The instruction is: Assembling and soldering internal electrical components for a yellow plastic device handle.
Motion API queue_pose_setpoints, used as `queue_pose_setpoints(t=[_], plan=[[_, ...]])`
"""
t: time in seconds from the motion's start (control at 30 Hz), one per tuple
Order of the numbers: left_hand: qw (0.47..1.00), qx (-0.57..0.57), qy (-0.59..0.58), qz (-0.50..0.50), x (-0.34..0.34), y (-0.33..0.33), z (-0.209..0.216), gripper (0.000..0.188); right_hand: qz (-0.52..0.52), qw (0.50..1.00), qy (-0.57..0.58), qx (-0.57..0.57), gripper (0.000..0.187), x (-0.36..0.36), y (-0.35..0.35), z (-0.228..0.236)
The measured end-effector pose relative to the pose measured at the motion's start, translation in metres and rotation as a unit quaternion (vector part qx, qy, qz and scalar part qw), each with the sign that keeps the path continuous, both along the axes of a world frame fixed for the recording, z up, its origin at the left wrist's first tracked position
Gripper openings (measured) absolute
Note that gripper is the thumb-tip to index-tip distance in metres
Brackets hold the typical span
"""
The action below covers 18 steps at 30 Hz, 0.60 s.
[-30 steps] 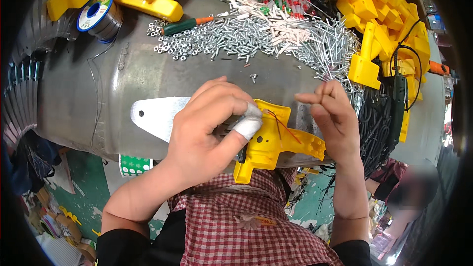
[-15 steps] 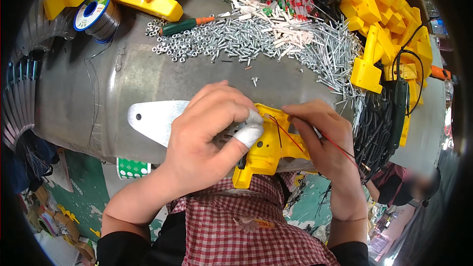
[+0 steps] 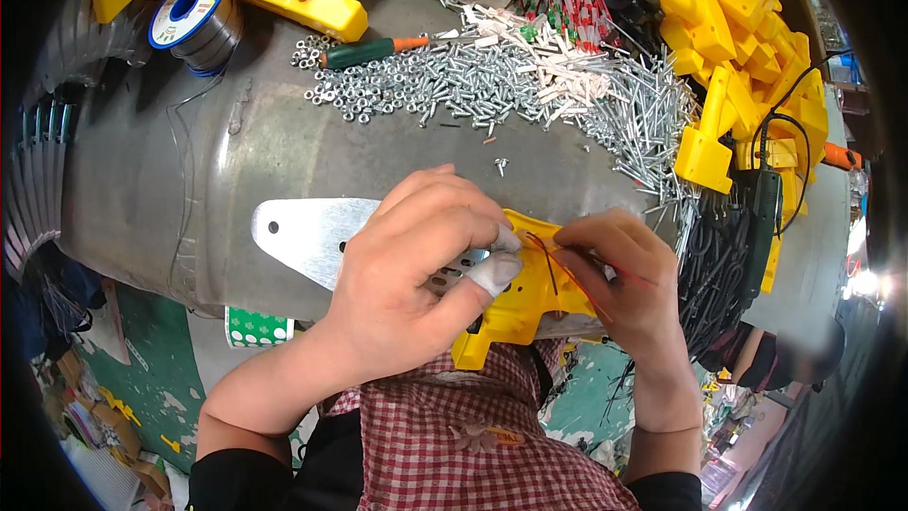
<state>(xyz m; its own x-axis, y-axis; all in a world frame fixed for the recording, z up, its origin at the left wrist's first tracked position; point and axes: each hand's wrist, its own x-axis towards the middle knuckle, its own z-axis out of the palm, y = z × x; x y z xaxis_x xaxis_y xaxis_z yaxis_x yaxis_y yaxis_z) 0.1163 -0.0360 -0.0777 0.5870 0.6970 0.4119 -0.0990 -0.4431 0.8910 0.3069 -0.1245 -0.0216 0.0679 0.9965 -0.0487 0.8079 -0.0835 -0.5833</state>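
Observation:
A yellow plastic housing (image 3: 515, 324), hollow side up, lies at the near edge of the metal work surface. A silver metal plate (image 3: 298, 227) with a round hole sticks out from it to the left. My left hand (image 3: 407, 270), its thumb and a fingertip wrapped in white, closes in a pinch over the housing's left side; what is between the fingertips is hidden. My right hand (image 3: 619, 270) pinches a thin red wire (image 3: 573, 276) above the housing's right part. Near it a dark wire (image 3: 552, 273) lies over the yellow shell.
Behind my hands spread loose screws (image 3: 473, 85), nuts (image 3: 355, 95) and a green-handled screwdriver (image 3: 364, 52). A solder spool (image 3: 210, 33) stands far left. Yellow housings (image 3: 733, 28) pile up far right, above black cables (image 3: 705, 289). Another person (image 3: 780, 355) is at the right.
The whole view has shifted slightly. My right hand has drawn a little nearer to my left hand, and the red wire now bends differently. My left hand keeps its pinch over the housing.

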Motion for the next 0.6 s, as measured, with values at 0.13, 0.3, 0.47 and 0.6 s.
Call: queue_pose_setpoints(t=[0.13, 0.3, 0.47, 0.6], plan=[[1.000, -0.012, 0.003, -0.013, -0.001, 0.000, -0.002, 0.013, 0.073, 0.992, -0.088, 0.058, 0.013, 0.000, 0.006, -0.009], [1.000, -0.026, 0.009, -0.014, -0.001, -0.001, -0.005, 0.014, 0.012, 0.998, -0.040, 0.044, 0.015, -0.005, 0.006, 0.001], [1.000, -0.018, 0.003, -0.015, 0.000, -0.001, -0.005, 0.013, 0.090, 0.987, -0.133, 0.018, 0.015, -0.006, 0.013, 0.001], [0.999, -0.030, 0.005, -0.011, -0.003, -0.001, -0.003, 0.013, 0.075, 0.990, -0.109, 0.047, 0.014, -0.006, 0.010, -0.012]])
